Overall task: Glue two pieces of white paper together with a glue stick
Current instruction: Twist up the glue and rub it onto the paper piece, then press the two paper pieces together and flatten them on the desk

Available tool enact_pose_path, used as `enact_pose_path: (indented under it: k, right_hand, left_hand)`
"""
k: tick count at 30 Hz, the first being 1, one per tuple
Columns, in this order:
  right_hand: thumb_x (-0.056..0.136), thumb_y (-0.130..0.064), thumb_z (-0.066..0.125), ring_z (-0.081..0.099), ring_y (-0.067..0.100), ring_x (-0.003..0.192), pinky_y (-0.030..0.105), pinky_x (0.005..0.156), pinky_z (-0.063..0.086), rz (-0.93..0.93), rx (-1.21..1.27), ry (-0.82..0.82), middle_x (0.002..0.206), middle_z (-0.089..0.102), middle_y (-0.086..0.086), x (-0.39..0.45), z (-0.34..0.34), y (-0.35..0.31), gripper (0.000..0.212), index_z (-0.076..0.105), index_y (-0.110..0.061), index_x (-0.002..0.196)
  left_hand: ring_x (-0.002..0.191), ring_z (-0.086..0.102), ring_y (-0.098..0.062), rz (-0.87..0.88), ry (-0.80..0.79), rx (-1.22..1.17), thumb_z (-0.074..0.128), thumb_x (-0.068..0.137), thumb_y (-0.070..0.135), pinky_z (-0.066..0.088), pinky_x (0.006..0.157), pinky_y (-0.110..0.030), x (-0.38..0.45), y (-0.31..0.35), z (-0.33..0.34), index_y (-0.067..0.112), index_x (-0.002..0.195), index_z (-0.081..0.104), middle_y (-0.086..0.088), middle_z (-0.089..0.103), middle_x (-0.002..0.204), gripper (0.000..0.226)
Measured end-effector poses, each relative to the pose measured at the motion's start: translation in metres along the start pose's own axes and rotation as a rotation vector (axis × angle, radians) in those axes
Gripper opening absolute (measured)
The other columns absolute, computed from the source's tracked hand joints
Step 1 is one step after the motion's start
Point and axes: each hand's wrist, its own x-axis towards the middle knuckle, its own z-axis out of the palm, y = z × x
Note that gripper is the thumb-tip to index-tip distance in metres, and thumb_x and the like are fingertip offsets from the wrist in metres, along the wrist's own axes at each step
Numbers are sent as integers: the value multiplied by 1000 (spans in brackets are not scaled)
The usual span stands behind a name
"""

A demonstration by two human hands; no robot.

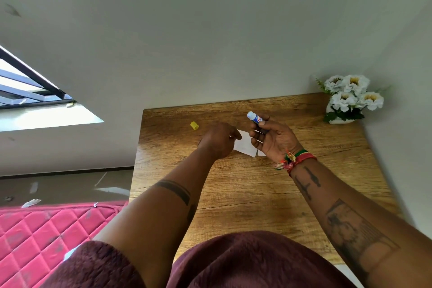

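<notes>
While the pink quilted mattress (39, 236) fills the far-left floor area, the task items sit on the wood-grain counter (245, 194). Yellow cap (194, 125): small cylinder, lying on its side on the counter, off the stick, left of both hands and apart from them.

Left hand (218, 139): back of hand up, fingers (235, 134) curled down onto the left edge of the white paper (244, 146); cannot tell whether they pinch it or just press it. Paper: 2 small white pieces side by side, the bigger one between the hands, flat on the counter, a corner poking out past the left fingertips; only a sliver of the second piece (261, 153) shows, under the right hand.

Right hand (273, 139): palm toward the camera, fingers wrapped tight round the glue stick (254, 118). Stick: blue-and-white label, pale uncapped tip angled up and left, raised above the paper, not touching it. Red and green thread bands on the right wrist.

White flowers in a white vase (348, 100) at the counter's far-right corner.
</notes>
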Motion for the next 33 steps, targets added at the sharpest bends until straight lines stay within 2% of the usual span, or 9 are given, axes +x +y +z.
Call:
enact_pose_path:
  k: [5, 9, 13, 16, 21, 24, 27, 30, 33]
  right_hand:
    - [87, -11, 66, 69, 23, 82, 34, 71, 56, 4, 18, -4, 96, 72, 9, 2, 1, 1, 22, 75, -19, 105]
    - [84, -12, 69, 70, 23, 82, 34, 71, 56, 17, 59, 10, 97, 72, 9, 5, 6, 4, 31, 68, -15, 115]
    - [80, -18, 75, 69, 19, 82, 31, 69, 56, 28, 37, 13, 98, 72, 8, 9, 15, 9, 51, 63, -9, 129]
    - [86, -21, 73, 69, 19, 86, 29, 69, 56, 2, 65, -12, 98, 70, 7, 11, 20, 12, 42, 65, -8, 125]
    - [87, -28, 70, 67, 21, 94, 28, 69, 56, -27, 12, -57, 105, 71, 7, 15, 27, 8, 32, 73, -13, 115]
    - [85, -33, 70, 69, 16, 91, 27, 71, 54, -16, -115, -64, 101, 74, 2, 16, 29, 7, 24, 79, -23, 106]
    - [83, -41, 71, 70, 14, 91, 29, 75, 50, 12, -321, -43, 107, 76, 1, 17, 33, 9, 28, 77, -27, 107]
    - [89, -41, 71, 70, 15, 91, 28, 73, 50, 2, -595, 19, 117, 74, 0, 22, 38, 11, 35, 71, -30, 122]
    - [91, -38, 71, 68, 15, 88, 23, 65, 53, -60, -814, 68, 112, 73, -5, 28, 45, 17, 25, 73, -33, 115]
  left_hand:
    - [95, 62, -17, -35, 127, -102, 57, 93, 19, 54, 74, -33, 0, -3, 1, 28, 106, 74, 0, 61, 111, 22]
    - [91, 65, -13, -140, 237, -334, 59, 92, 20, 54, 72, -28, 0, 0, -5, 30, 102, 71, 6, 68, 103, 19]
    - [98, 70, -11, -258, 224, -795, 70, 91, 26, 57, 88, -38, 2, 16, -15, 28, 107, 77, 8, 76, 101, 17]
    - [94, 71, -5, -232, 131, -1103, 69, 93, 19, 55, 76, -22, 0, 30, -19, 23, 113, 76, 5, 77, 104, 22]
    - [97, 72, -19, -228, 76, -1347, 65, 96, 12, 56, 83, -32, -4, 37, -27, 19, 120, 72, -5, 76, 112, 26]
    - [98, 71, -24, -215, 62, -1368, 65, 96, 11, 56, 87, -35, -6, 33, -30, 10, 125, 69, -13, 74, 114, 29]
    - [107, 70, -26, -226, 72, -1273, 67, 96, 15, 56, 94, -40, -6, 24, -29, 14, 124, 70, -7, 75, 114, 28]
    - [99, 71, -8, -277, 155, -1147, 74, 91, 20, 55, 81, -26, -7, 8, -29, 22, 121, 73, 6, 76, 109, 30]
    - [86, 69, 5, -370, 346, -917, 80, 86, 27, 51, 69, -13, -11, -18, -26, 28, 117, 74, 14, 76, 98, 31]
